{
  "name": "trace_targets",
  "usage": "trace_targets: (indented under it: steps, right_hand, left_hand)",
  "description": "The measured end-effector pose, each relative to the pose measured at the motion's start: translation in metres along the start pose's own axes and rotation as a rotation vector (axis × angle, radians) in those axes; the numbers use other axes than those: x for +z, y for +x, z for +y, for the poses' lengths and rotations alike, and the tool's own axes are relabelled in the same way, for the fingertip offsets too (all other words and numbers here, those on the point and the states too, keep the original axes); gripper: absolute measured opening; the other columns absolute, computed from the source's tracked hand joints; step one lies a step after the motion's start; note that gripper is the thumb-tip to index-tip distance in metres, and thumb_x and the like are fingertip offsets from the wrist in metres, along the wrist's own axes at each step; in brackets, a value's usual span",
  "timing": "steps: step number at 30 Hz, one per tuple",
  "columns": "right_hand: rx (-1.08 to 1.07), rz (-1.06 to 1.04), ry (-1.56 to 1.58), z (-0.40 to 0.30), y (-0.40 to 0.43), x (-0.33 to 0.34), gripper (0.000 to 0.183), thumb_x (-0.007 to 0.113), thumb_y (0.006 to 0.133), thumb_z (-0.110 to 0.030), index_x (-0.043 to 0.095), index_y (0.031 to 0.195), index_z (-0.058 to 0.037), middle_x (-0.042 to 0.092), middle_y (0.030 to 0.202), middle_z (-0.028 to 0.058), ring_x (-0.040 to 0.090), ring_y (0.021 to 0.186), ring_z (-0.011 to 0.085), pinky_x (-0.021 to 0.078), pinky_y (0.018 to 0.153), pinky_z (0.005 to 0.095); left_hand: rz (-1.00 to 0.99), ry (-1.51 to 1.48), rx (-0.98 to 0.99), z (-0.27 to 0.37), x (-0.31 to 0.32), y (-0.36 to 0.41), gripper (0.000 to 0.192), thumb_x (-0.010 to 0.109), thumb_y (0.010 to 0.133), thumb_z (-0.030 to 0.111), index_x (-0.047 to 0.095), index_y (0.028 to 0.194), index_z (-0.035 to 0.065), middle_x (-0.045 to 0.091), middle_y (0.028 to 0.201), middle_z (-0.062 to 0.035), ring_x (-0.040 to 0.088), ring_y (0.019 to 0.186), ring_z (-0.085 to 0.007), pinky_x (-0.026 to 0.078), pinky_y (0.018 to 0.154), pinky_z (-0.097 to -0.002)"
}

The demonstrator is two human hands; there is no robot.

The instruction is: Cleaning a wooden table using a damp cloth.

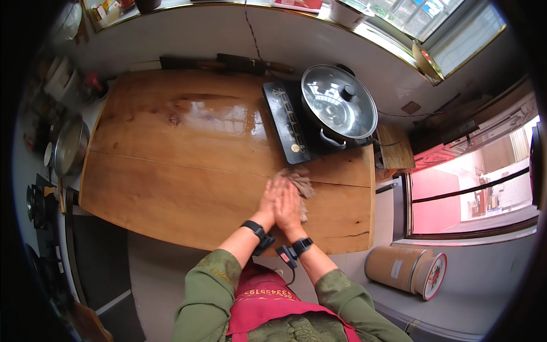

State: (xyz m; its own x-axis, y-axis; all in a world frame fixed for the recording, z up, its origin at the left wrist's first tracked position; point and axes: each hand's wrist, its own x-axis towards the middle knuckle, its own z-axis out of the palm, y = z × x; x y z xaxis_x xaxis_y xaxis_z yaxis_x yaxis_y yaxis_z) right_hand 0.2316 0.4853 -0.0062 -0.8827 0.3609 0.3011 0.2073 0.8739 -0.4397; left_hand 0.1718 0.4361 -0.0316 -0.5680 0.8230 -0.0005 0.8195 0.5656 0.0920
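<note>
My left hand (269, 200) and my right hand (288, 207) lie close together near the front of a wooden table (183, 188), fingers straight and pointing away from me. A crumpled brownish cloth (304, 183) shows beyond the fingertips and along the outer side of my right hand, which touches it. Whether either hand grips the cloth is hidden. Past the cloth stands a black induction cooker (285, 124). On it rests a metal pot with a glass lid (333, 102).
Cleavers (241, 63) lie along the wall at the table's back edge. Left of the table are a metal pan (72, 143) and other kitchenware. A brown drum (391, 269) lies by the right wall, below a window (470, 188). A power cord (252, 32) hangs down the back wall.
</note>
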Motion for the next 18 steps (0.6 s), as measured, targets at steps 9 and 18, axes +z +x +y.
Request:
trace_targets:
  steps: [9,18]
  right_hand:
    - [-0.229,-0.085,0.252,-0.09,0.082,0.05,0.043,0.041,0.078,-0.022,0.04,0.112,0.0051,0.039,0.117,0.0229,0.036,0.109,0.0368,0.0267,0.093,0.0426]
    - [-0.334,-0.19,0.289,-0.052,-0.061,-0.027,0.043,0.04,0.078,-0.016,0.036,0.113,0.009,0.032,0.122,0.0261,0.031,0.112,0.0394,0.0246,0.095,0.0433]
  left_hand:
    - [0.211,-0.406,-0.363,-0.128,-0.026,-0.017,0.053,0.032,0.08,0.033,0.026,0.127,0.0083,0.017,0.135,-0.0075,0.017,0.124,-0.0246,0.013,0.101,-0.0394]
    - [0.309,-0.357,-0.207,0.004,-0.016,-0.12,0.053,0.042,0.075,0.026,0.033,0.121,0.0021,0.024,0.13,-0.0134,0.019,0.121,-0.0324,0.017,0.1,-0.0413]
